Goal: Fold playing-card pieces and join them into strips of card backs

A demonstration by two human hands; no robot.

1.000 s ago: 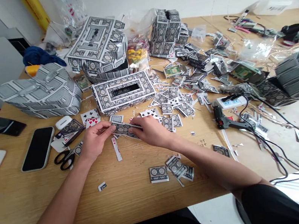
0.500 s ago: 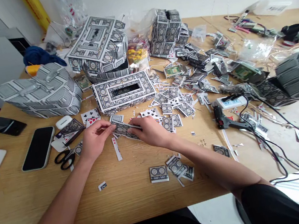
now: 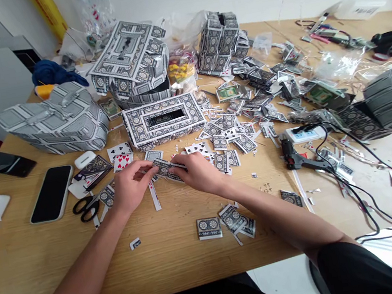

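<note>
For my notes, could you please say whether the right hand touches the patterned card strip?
Touching: the head view shows the right hand gripping the patterned card strip, thumb against it.

thin handwritten digits [image 3: 266, 187] on pale brown wooden tabletop [image 3: 186, 269]: upper row looks like 99, lower starts 12, last digit unclear. red heart signs on white rectangular paper playing card [image 3: 123, 161]; black club signs on white rectangular paper card just behind it [image 3: 119, 151]. lettering on yellow cylindrical roll [image 3: 49, 13]: too blurred to read.
</note>
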